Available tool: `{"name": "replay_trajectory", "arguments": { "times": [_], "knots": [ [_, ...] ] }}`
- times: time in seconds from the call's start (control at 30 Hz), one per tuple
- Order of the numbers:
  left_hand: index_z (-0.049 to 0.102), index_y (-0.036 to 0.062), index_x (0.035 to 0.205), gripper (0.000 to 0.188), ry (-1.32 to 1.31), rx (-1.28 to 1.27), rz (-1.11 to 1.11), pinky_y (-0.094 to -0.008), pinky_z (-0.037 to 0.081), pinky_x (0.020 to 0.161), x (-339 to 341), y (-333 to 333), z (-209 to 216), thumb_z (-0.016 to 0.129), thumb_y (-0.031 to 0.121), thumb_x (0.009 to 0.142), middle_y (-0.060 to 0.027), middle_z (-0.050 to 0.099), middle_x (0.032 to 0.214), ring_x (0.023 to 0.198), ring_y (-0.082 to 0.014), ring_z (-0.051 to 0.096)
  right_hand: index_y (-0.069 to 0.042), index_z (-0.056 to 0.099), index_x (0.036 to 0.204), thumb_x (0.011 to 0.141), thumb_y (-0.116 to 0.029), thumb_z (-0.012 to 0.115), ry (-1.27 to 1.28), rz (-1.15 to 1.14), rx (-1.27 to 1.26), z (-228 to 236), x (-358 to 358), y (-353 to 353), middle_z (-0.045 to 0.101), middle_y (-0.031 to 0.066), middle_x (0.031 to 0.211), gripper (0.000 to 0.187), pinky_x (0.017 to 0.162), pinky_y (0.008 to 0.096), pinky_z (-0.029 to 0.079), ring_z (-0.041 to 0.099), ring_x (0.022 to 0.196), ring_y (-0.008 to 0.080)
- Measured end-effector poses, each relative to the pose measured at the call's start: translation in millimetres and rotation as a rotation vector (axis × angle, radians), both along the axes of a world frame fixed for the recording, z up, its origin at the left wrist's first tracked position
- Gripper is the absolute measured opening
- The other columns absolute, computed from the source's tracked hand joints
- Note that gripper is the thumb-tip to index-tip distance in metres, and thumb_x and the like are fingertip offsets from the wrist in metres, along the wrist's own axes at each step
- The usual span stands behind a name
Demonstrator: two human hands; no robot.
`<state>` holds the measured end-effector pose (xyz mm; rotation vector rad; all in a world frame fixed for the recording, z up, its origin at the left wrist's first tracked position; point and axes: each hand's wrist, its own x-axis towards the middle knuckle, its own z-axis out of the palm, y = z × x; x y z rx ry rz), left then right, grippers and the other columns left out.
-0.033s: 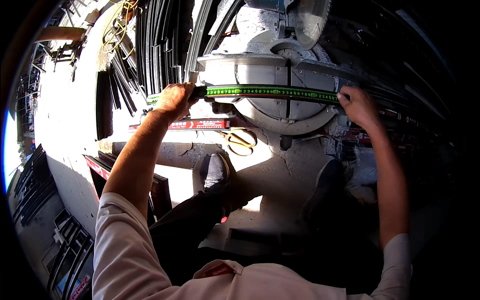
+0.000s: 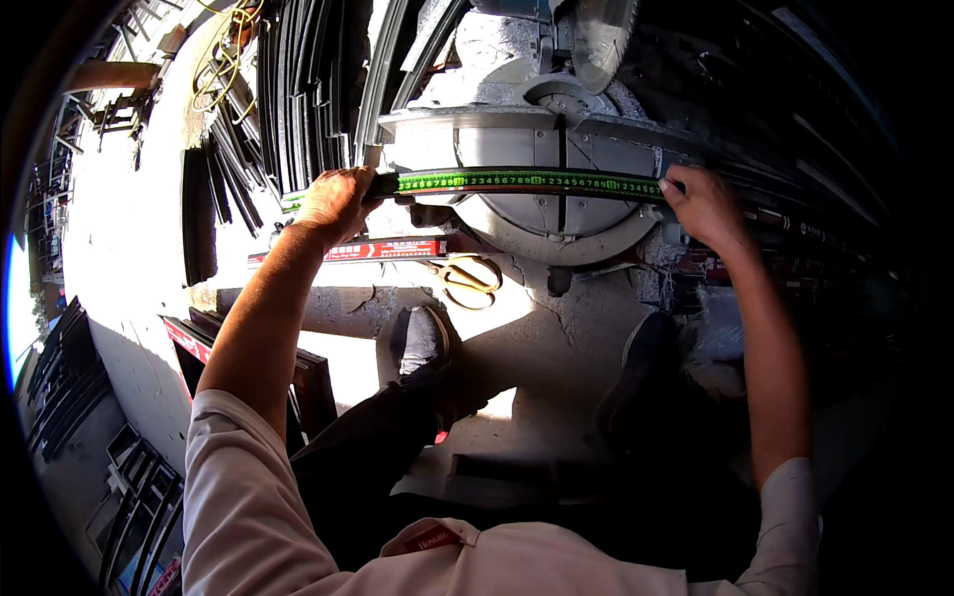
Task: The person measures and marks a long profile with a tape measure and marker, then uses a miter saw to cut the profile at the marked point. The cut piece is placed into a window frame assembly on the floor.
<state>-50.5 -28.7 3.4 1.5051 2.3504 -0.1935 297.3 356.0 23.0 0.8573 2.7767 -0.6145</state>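
A tape measure's bright green blade is stretched from left to right along a dark, narrow bar lying across the round base of a mitre saw. At its left end my left hand is closed around the tape and bar, its fingers partly hidden from above. Toward the other end, my right hand pinches the tape between thumb and bent fingers against the bar. The saw's toothed blade stands raised beyond the bar.
Scissors with yellowish handles lie on the floor before the saw, beside a red-labelled strip. Long dark profiles stack at the back left. A yellow cord lies beyond them. My shoes stand below; deep shadow covers the right.
The whole view has shifted slightly, moving everything a little leftward in the picture. Both hands keep their places on the tape and bar.
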Motion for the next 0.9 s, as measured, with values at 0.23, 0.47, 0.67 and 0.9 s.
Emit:
{"name": "replay_trajectory", "arguments": {
  "times": [0.23,0.47,0.67,0.9],
  "knots": [
    [0.062,0.0038,0.112,0.027,-0.039,-0.015,0.032,-0.0486,0.054,0.092,6,6,7,0.075,0.019,0.094,-0.0157,0.071,0.104,0.105,-0.0369,0.069,-0.011,0.073,0.103,0.098,-0.03,0.066,-0.048,-0.009,0.119,-2,4,-5,0.073,0.0148,0.102,0.021,0.082,0.0526,0.054,0.069,0.098,0.0403],
    [0.062,0.0045,0.117,0.029,-0.03,-0.021,0.045,-0.0492,0.053,0.091,2,0,1,0.073,0.021,0.095,-0.0179,0.072,0.104,0.103,-0.039,0.069,-0.012,0.075,0.102,0.097,-0.029,0.067,-0.077,-0.007,0.18,5,-1,-17,0.073,0.013,0.101,0.019,0.083,0.0507,0.055,0.071,0.097,0.0365],
    [0.063,0.0058,0.116,0.028,-0.029,0.012,0.047,-0.0497,0.053,0.089,1,0,-2,0.073,0.021,0.095,-0.018,0.072,0.104,0.101,-0.0399,0.069,-0.01,0.075,0.102,0.098,-0.027,0.067,-0.066,0.004,0.183,8,1,-18,0.073,0.0143,0.102,0.019,0.085,0.0508,0.055,0.071,0.1,0.037],
    [0.063,0.0067,0.117,0.028,-0.007,0.014,0.067,-0.0497,0.053,0.09,2,-2,-5,0.073,0.02,0.094,-0.0177,0.072,0.106,0.102,-0.04,0.069,-0.009,0.076,0.101,0.1,-0.025,0.065,-0.127,-0.018,0.133,14,-4,-18,0.075,0.0147,0.102,0.019,0.084,0.0509,0.056,0.072,0.1,0.0373]
  ]
}}
